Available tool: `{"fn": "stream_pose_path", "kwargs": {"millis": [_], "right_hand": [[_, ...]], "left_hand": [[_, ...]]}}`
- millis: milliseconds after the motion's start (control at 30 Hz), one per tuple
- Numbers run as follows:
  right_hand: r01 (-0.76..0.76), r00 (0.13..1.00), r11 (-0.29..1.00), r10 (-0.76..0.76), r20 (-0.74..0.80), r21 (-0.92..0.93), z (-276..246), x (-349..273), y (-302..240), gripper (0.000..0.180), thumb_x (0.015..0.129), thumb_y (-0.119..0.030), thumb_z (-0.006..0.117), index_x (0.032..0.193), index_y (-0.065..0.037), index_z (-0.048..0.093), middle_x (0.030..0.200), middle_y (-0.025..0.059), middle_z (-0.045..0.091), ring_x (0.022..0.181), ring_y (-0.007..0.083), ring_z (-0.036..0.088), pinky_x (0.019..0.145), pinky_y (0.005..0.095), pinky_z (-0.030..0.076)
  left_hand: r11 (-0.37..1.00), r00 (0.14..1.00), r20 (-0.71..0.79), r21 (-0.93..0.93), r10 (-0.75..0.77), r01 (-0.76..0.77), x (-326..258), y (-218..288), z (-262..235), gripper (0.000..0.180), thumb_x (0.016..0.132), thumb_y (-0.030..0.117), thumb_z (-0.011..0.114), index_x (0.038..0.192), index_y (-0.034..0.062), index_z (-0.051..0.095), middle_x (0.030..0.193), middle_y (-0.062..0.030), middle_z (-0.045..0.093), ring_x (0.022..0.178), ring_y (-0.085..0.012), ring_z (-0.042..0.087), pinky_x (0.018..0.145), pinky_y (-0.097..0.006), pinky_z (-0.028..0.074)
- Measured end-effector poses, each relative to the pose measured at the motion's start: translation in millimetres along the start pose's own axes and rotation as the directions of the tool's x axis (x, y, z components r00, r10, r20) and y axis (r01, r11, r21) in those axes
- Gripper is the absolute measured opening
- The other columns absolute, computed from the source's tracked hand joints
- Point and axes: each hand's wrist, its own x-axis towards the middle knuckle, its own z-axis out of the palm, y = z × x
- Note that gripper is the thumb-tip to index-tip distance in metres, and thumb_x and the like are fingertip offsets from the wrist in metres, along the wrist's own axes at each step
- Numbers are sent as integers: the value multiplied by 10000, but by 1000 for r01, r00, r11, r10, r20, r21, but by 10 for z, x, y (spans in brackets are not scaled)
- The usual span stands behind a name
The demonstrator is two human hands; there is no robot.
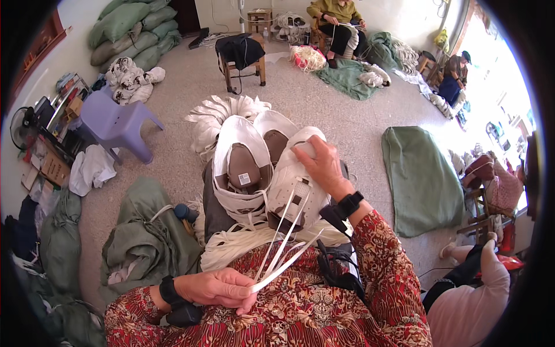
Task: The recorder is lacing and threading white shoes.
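Head view, clock read from the held shoe. The white sneaker is sitting near mid-view, just above the lap, its perforated panel facing up. At 2 o'clock the right hand is grasping its far end, thumb lying on the upper. At 7 o'clock the left hand is pinching flat white laces between thumb and fingers; two strands are running straight up to the shoe, loose ends are sticking out toward 1 o'clock from the fingers.

Around it: an open white shoe is resting at 9 o'clock, another is standing behind, toward 11. A hank of cream laces is lying between 7 and 8. A green cloth sack is spreading at 3, a purple plastic chair is standing at 10.

Step, my reading: lacing is under way, strands being evened or tightened. The next move is probably calling for the right grip steadying the upper while the left is separating one lace end for threading; eyelets too small to count.
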Motion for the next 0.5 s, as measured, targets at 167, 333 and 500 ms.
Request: {"fn": "stream_pose_path", "kwargs": {"millis": [167, 333, 500], "right_hand": [[59, 998, 990, -56, 27, -128, -27, -22, 37, 349, 931, -349, 687, 968, -14, 597, 873, 207, 679, 786, 397, 667, 713, 437, 536], [-22, 987, 992, 42, -154, 125, -394, -262, 160, 248, 952, -233, 659, 1065, -14, 628, 848, 158, 680, 785, 289, 667, 722, 387, 533], [-119, 990, 983, 128, -56, 137, -692, -831, 54, 144, 949, -114, 635, 1031, 4, 648, 854, 117, 674, 750, 209, 639, 708, 333, 528]], "left_hand": [[977, 999, 24, 211, -25, 19, 78, 470, 241, 318, 1081, 260, 488, 1009, -5, 648, 766, -7, 564, 601, -73, 442, 607, -224, 373], [644, 964, 100, 726, 248, -241, 170, 767, 566, 213, 1041, 147, 560, 1054, -32, 675, 804, -78, 608, 740, -181, 585, 695, -310, 464], [294, 840, 301, 839, 451, -458, 269, 859, 785, 143, 983, 82, 625, 1040, -16, 712, 825, -122, 619, 750, -313, 597, 680, -352, 478]]}}
